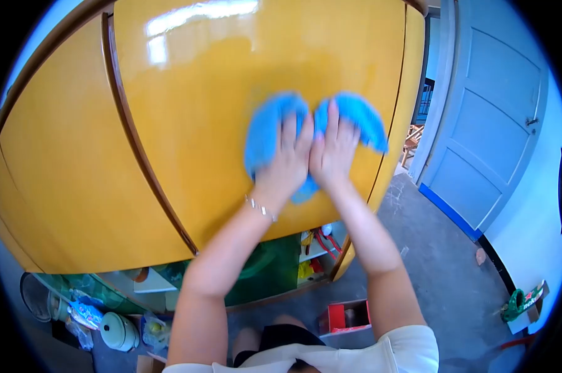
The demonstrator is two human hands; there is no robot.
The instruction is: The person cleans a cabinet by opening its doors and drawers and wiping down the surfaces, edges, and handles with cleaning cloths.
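Observation:
A blue cloth [265, 133] lies bunched against the glossy yellow cabinet front [187, 124], under both of my hands. My left hand [284, 152] presses on its left part with the fingers stretched upward and a little apart. Beside it, my right hand [335, 149] lies on the right part of the cloth, its fingers also extended. The two hands touch or nearly touch at the thumbs. Cloth shows around the fingertips and below the palms, slightly blurred. A bracelet circles my left wrist.
Below the yellow panel are green glass doors [262, 273] and an open shelf with red items. A lidded pot [119, 331], bags and a red box [345, 316] stand on the floor. At right is a blue door [486, 124].

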